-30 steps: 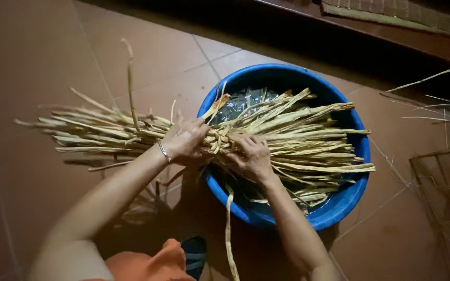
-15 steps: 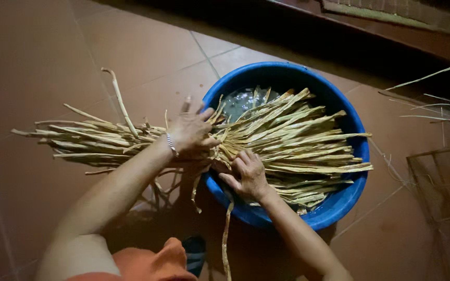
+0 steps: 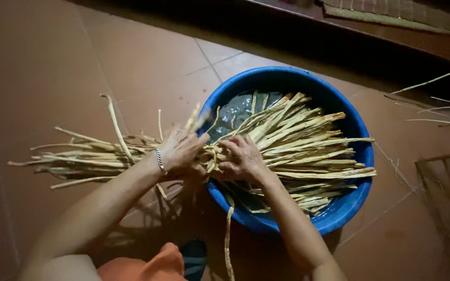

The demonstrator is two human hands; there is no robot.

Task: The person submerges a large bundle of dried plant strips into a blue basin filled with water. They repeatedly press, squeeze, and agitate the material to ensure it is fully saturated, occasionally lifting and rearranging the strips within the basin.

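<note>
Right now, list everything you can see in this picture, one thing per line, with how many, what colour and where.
Basin: one, blue, round, on the floor right of centre, with dark water inside.
Bundle of dried strips: one, pale tan, lying across the basin's near-left rim, one end over the water, the other spread over the floor on the left.
Loose strip: one, tan, hanging down from the bundle's middle.
Floor tiles: reddish brown, all around.
Woven mat: one, tan, top right edge.
Thin stalks: a few, pale, far right.
Bracelet: one, silver, on the left wrist.
Left hand: fingers gripping the bundle's middle.
Right hand: fingers on the bundle beside it.
</note>
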